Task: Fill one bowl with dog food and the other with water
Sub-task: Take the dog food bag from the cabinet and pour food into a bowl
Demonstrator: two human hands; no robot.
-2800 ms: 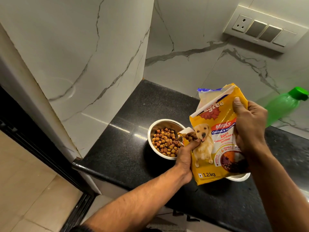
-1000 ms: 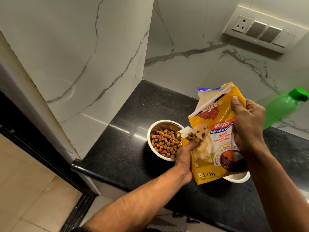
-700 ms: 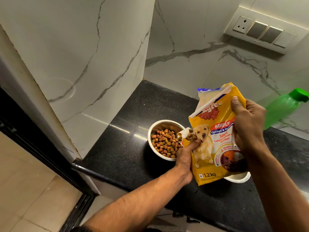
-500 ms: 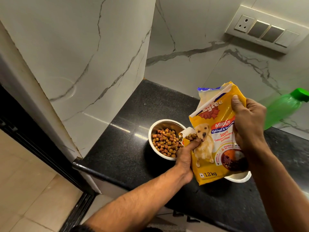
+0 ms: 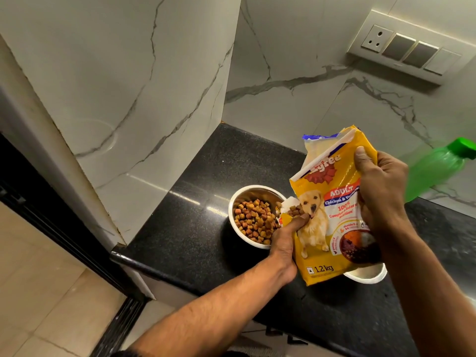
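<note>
Kibble half fills my steel bowl; left hand pinches the bag spout, right hand grips its top. I'd tilt gently, spout over the bowl.

- The black counter left of the steel bowl lies bare up to the marble side wall, and open room is offered there.
- Behind the bowl, a stretch of counter is left free as far as the corner.
- The space over the bowl's right rim is taken up by the tilted food bag, gripped by the left hand and right hand.
- The white bowl is mostly covered by the bag from above.
- The far right is blocked by a green bottle beside the back wall.
- Passage past the near counter edge is crossed by both forearms.
</note>
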